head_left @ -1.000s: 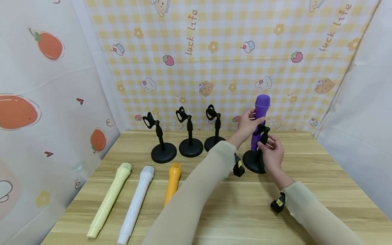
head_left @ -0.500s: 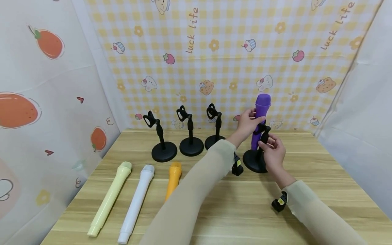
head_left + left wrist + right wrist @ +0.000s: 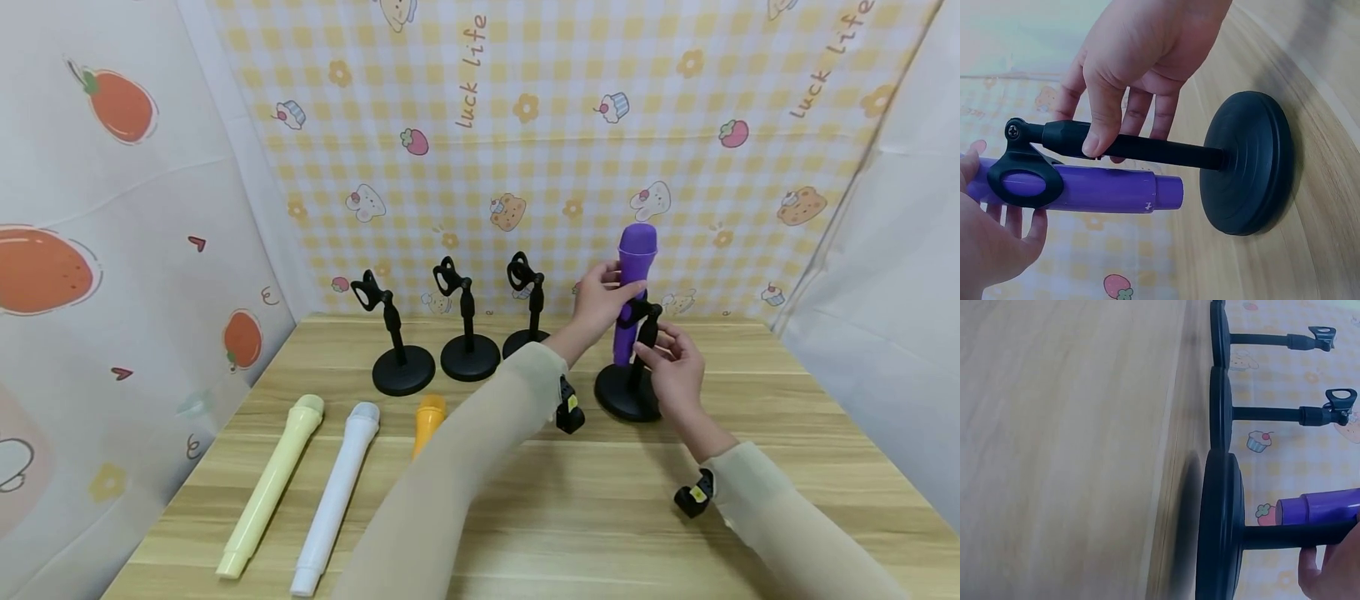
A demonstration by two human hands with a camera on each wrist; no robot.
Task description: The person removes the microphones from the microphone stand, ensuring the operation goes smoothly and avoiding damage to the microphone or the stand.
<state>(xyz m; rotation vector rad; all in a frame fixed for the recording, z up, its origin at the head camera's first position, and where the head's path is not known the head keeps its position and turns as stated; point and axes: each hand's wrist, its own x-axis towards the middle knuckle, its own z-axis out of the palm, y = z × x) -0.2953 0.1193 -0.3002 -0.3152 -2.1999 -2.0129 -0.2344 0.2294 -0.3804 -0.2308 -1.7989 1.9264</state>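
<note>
A purple microphone stands nearly upright at the right-hand black stand. My left hand grips its body below the head, thumb across the front. In the left wrist view, the stand's oval clip wraps round the microphone's body. The microphone's narrower tail end sticks out past the clip, apart from the round base. My right hand pinches the upper part of the stand's pole between thumb and fingers. From the right wrist, only part of that hand shows beside the pole.
Three more black stands with bare clips line the back left of the wooden table. Pale yellow, white and orange microphones lie at front left, the orange one partly under my left sleeve. A checked cloth hangs behind.
The purple microphone's head has shifted slightly left and up, and it stands a little straighter. My left hand and wrist have moved slightly left; my right hand keeps its hold on the pole.
</note>
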